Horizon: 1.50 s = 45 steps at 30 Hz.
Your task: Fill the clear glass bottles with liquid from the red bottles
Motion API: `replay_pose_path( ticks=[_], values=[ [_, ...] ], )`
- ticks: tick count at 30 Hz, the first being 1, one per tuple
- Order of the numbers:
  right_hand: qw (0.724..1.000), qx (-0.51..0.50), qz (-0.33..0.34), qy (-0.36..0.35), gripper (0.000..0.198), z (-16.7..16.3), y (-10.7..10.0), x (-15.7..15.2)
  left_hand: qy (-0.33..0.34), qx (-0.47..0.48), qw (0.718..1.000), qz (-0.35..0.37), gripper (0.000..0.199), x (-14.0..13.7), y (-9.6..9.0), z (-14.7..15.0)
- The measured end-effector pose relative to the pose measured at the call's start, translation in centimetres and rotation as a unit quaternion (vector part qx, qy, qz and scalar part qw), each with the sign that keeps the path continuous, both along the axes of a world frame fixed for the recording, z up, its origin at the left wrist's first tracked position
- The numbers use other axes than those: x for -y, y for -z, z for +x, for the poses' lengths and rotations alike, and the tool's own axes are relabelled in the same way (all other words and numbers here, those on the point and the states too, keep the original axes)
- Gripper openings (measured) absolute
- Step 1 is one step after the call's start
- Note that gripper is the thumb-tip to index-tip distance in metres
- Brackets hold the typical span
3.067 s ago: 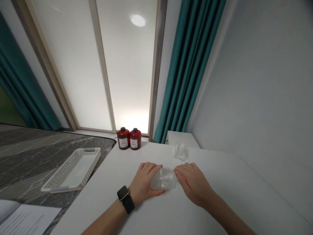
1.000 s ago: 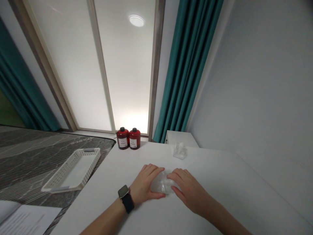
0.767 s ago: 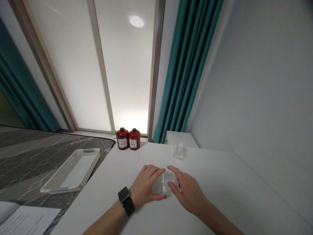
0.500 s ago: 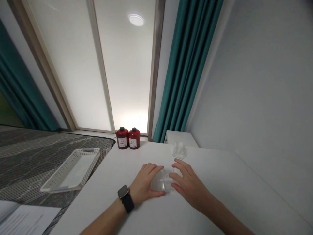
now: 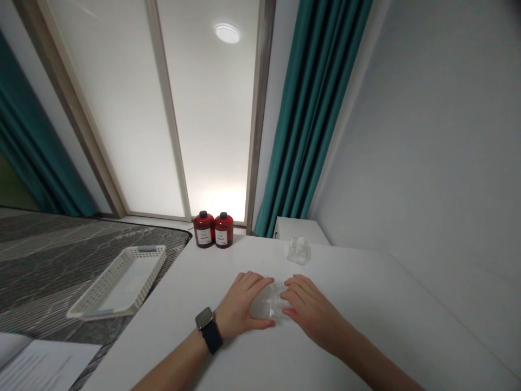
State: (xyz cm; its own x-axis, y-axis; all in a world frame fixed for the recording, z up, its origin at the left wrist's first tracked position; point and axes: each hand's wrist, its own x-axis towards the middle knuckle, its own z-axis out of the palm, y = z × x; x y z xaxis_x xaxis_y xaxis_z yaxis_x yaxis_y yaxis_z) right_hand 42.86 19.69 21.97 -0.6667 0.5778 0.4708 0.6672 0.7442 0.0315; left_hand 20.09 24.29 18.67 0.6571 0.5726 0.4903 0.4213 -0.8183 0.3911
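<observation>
A clear see-through plastic box (image 5: 265, 305) lies on the white table (image 5: 228, 358) between my hands. My left hand (image 5: 241, 305) grips its left side, thumb along the near edge and fingers along the far edge. On the right side of the box, my right hand (image 5: 308, 305) has its fingers bent together over the edge, with the thumb below them. Part of the box is hidden under the right fingers. Farther back on the table sits a second clear plastic piece (image 5: 299, 251), with something crumpled-looking on top.
Two red bottles (image 5: 203, 230) with black caps and white labels stand at the table's far left corner. A white perforated basket (image 5: 140, 251) rests on the grey patterned surface to the left, above printed paper (image 5: 49, 364). A white cabinet (image 5: 301, 227) stands beyond the table.
My right hand's fingers have drawn together and curled down onto the right side of the box. The left hand and the box have stayed in place.
</observation>
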Motion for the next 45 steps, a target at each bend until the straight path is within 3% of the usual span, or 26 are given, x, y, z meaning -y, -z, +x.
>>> replay_pose_path(
  ticks=[7,15,20,23,25,28,30,33,38,42,45],
  values=[
    [0.996,-0.079,-0.032,0.035,0.012,-0.1,1.9,-0.2,-0.033,-0.01,0.996,0.077,0.076,0.5,0.4,0.6],
    [0.992,-0.118,-0.048,-0.003,0.009,0.1,1.4,-0.6,-0.068,-0.028,0.992,0.106,0.073,0.9,0.6,1.0],
    [0.989,-0.122,-0.085,0.016,0.006,-0.2,0.8,-1.5,-0.053,-0.021,0.998,0.039,0.072,-0.1,0.5,0.5],
    [0.979,-0.162,-0.121,0.035,0.026,-0.6,0.9,-2.4,-0.069,-0.004,0.997,-0.042,0.07,-1.0,1.0,-0.1],
    [0.96,-0.234,-0.14,0.067,0.045,-0.6,1.9,-3.1,-0.091,0.008,0.992,-0.088,0.067,-1.5,1.6,-0.6],
    [0.91,-0.358,-0.156,0.14,0.045,0.1,4.6,-3.9,-0.111,0.017,0.986,-0.126,0.066,-2.2,2.5,-1.3],
    [0.883,-0.4,-0.181,0.164,0.041,0.7,6.5,-4.2,-0.112,0.022,0.984,-0.138,0.068,-2.6,2.9,-1.6],
    [0.874,-0.401,-0.233,0.143,0.048,1.0,8.1,-4.1,-0.101,0.026,0.985,-0.14,0.069,-3.1,3.2,-1.8],
    [0.863,-0.382,-0.318,0.092,0.073,-0.4,7.4,-3.1,-0.074,0.038,0.989,-0.118,0.063,-3.8,2.6,-2.4],
    [0.861,-0.387,-0.314,0.104,0.07,-1.1,7.3,-2.6,-0.138,0.044,0.983,-0.114,0.044,-3.7,2.0,-2.6],
    [0.862,-0.383,-0.316,0.105,0.069,-1.0,7.4,-2.2,-0.117,0.059,0.982,-0.139,0.055,-3.3,2.0,-2.3]
  ],
)
